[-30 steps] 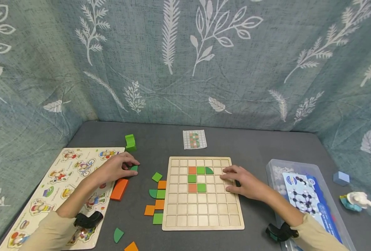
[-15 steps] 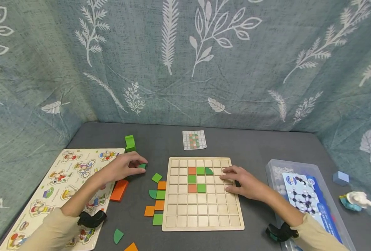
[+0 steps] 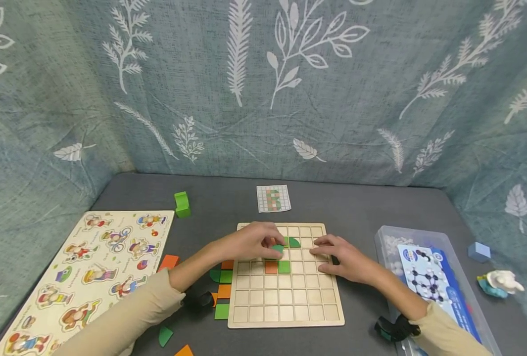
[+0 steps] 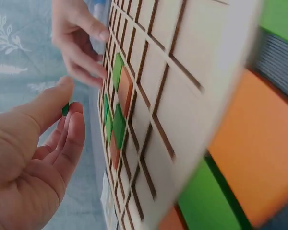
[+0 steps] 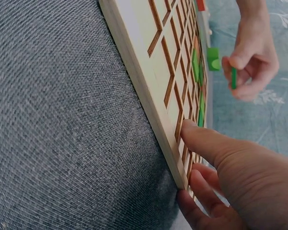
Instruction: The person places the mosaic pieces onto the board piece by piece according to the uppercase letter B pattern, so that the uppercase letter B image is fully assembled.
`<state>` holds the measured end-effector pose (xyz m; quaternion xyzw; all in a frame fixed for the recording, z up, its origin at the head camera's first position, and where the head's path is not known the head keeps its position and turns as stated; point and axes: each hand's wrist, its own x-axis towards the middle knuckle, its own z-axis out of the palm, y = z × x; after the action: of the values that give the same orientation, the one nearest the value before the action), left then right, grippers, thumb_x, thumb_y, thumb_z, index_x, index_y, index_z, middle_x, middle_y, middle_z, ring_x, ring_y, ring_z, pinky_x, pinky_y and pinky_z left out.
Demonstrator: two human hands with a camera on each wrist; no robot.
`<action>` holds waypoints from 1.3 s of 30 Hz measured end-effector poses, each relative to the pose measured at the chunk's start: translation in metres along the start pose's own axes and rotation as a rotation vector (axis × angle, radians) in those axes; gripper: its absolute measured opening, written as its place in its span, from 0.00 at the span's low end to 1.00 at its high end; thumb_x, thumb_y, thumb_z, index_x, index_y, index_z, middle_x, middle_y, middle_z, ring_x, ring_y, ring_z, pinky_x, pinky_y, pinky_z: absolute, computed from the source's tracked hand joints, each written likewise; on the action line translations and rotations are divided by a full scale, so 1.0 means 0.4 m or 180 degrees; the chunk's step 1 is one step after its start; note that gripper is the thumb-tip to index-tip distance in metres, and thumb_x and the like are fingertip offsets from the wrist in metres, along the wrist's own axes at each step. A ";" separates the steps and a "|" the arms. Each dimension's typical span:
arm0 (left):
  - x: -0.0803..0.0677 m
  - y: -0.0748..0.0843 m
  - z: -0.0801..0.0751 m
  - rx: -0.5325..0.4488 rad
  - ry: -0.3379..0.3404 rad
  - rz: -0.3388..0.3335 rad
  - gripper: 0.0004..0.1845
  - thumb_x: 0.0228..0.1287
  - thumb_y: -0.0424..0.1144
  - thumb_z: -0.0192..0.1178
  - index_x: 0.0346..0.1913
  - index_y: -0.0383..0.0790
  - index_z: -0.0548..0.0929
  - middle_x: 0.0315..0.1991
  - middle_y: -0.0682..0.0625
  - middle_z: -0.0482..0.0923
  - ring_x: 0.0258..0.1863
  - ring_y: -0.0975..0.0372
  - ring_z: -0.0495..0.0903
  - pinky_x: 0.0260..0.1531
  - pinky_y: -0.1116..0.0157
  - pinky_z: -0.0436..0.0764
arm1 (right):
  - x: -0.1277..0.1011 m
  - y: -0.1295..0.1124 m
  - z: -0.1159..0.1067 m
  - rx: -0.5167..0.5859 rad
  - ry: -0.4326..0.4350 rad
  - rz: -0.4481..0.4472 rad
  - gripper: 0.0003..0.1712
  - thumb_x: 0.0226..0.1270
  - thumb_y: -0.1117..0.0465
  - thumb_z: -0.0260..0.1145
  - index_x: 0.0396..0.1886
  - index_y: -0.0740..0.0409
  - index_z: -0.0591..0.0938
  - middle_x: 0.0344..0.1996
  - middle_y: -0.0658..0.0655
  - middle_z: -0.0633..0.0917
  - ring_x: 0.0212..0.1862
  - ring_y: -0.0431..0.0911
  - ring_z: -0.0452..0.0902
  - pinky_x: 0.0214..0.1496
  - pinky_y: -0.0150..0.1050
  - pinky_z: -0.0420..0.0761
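Note:
My left hand is above the wooden grid board, pinching a dark green tile with a curved edge between thumb and fingers. The right wrist view shows that tile edge-on, raised off the board. Below it, an orange square tile and a green square tile sit in the grid. Farther back lies a green quarter-circle tile. My right hand rests on the board's right edge, thumb on top and fingers spread in the right wrist view.
Loose orange and green tiles lie along the board's left edge. A picture puzzle board is at left, with a green block behind it. A small pattern card lies at the back. A clear plastic box stands at right.
My left hand has carried the dark green tile rightward from beside the puzzle board to above the grid board. My right hand stays at the board's right edge.

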<state>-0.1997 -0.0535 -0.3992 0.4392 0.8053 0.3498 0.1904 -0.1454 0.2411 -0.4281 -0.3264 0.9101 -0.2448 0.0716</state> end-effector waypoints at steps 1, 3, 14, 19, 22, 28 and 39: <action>0.011 0.003 0.006 -0.0034 -0.0023 -0.0010 0.16 0.64 0.40 0.65 0.52 0.37 0.84 0.45 0.47 0.79 0.37 0.66 0.79 0.41 0.73 0.80 | 0.000 0.001 0.001 0.0007 -0.0003 -0.0005 0.23 0.65 0.58 0.67 0.59 0.58 0.80 0.60 0.62 0.76 0.60 0.58 0.73 0.56 0.55 0.76; 0.030 0.005 0.018 -0.0122 -0.0057 -0.0071 0.16 0.64 0.41 0.64 0.52 0.38 0.84 0.46 0.48 0.79 0.38 0.67 0.80 0.41 0.73 0.79 | 0.000 0.002 0.003 0.0018 -0.0008 -0.0016 0.23 0.65 0.57 0.67 0.59 0.58 0.81 0.59 0.62 0.76 0.60 0.58 0.73 0.56 0.55 0.76; 0.067 0.000 0.053 -0.0753 0.0025 -0.0072 0.16 0.65 0.38 0.63 0.55 0.37 0.82 0.48 0.46 0.83 0.44 0.65 0.80 0.47 0.71 0.80 | -0.001 0.002 0.003 0.0049 0.0029 -0.0047 0.22 0.64 0.59 0.67 0.58 0.59 0.81 0.59 0.63 0.77 0.59 0.59 0.73 0.56 0.56 0.76; 0.073 0.006 0.055 -0.0884 0.0118 -0.0216 0.10 0.63 0.36 0.64 0.47 0.41 0.81 0.43 0.49 0.82 0.42 0.65 0.80 0.46 0.70 0.80 | 0.002 0.000 0.002 0.0024 0.0036 -0.0059 0.22 0.64 0.59 0.68 0.58 0.59 0.81 0.59 0.63 0.77 0.59 0.59 0.73 0.56 0.55 0.76; 0.073 0.002 0.057 -0.0910 0.0111 -0.0194 0.08 0.65 0.35 0.63 0.46 0.41 0.83 0.43 0.48 0.83 0.40 0.65 0.82 0.43 0.69 0.82 | 0.004 -0.001 0.000 -0.0002 0.0035 -0.0055 0.22 0.64 0.59 0.68 0.57 0.59 0.81 0.59 0.63 0.77 0.59 0.59 0.73 0.56 0.55 0.76; 0.083 0.005 0.067 -0.0415 0.0048 -0.0016 0.13 0.66 0.35 0.62 0.51 0.37 0.85 0.41 0.47 0.83 0.38 0.66 0.81 0.42 0.74 0.79 | 0.004 0.001 -0.003 -0.0048 0.0033 -0.0063 0.22 0.64 0.59 0.68 0.58 0.60 0.81 0.59 0.63 0.77 0.59 0.58 0.73 0.55 0.55 0.76; 0.092 0.041 0.095 0.0285 -0.0132 -0.0085 0.09 0.63 0.37 0.65 0.44 0.40 0.88 0.37 0.51 0.85 0.33 0.69 0.79 0.35 0.77 0.76 | 0.001 -0.001 0.003 -0.0050 0.0042 -0.0049 0.23 0.65 0.58 0.67 0.58 0.59 0.81 0.59 0.63 0.77 0.59 0.58 0.73 0.55 0.55 0.76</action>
<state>-0.1869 -0.0013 -0.4132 0.4436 0.8218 0.3016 0.1919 -0.1451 0.2401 -0.4290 -0.3324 0.9099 -0.2404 0.0612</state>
